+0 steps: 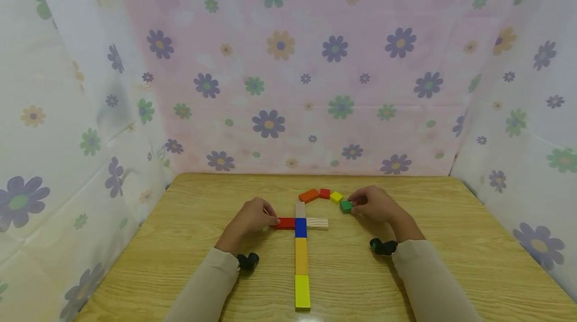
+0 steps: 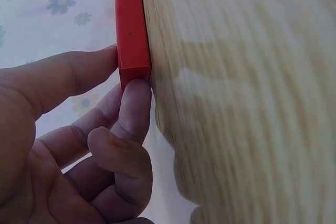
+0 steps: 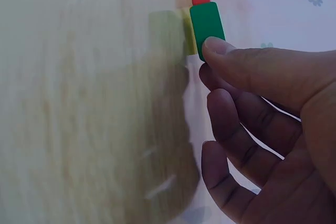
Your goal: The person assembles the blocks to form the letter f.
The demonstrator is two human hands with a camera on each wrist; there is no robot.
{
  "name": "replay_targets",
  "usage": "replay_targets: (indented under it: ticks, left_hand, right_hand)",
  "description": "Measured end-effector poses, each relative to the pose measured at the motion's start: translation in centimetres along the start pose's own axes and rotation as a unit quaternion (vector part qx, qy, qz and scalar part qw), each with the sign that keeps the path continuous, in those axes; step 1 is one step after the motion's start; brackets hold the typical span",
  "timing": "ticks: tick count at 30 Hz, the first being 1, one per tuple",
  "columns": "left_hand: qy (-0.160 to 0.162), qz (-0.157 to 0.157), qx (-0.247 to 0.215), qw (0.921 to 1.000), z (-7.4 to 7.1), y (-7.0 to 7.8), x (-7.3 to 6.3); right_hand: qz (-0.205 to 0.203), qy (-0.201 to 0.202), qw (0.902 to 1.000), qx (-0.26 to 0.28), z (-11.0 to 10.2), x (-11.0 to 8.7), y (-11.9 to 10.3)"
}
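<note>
At the left end of a long red block, my left hand holds on with thumb and fingertips; the left wrist view shows the thumb at the block's side and a finger at its end. The block's other end meets a blue block. My right hand pinches a small green block between thumb and index finger, its other fingers loosely curled. Just left of the green block lies a small yellow block, then a small red block and an orange block, forming a curved row.
Below the blue block, an amber block and a long yellow block run in line toward the near edge. Plain wooden blocks adjoin the blue one above and right. Flowered cloth encloses the wooden table.
</note>
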State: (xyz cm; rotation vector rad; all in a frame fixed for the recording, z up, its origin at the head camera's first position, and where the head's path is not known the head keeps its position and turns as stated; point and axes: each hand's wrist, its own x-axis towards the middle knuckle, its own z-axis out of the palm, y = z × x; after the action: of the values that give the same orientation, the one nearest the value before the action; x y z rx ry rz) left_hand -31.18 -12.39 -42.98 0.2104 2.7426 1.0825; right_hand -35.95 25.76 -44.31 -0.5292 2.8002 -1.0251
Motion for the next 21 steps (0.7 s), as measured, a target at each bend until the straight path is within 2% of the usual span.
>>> replay_targets:
  ticks: [21]
  left_hand:
    - [-0.005,-0.005,-0.003,1.0,0.01,-0.2,0.29]
  right_hand:
    - [0.027,0.013,0.9995,0.007,0.76,0.28,-0.43]
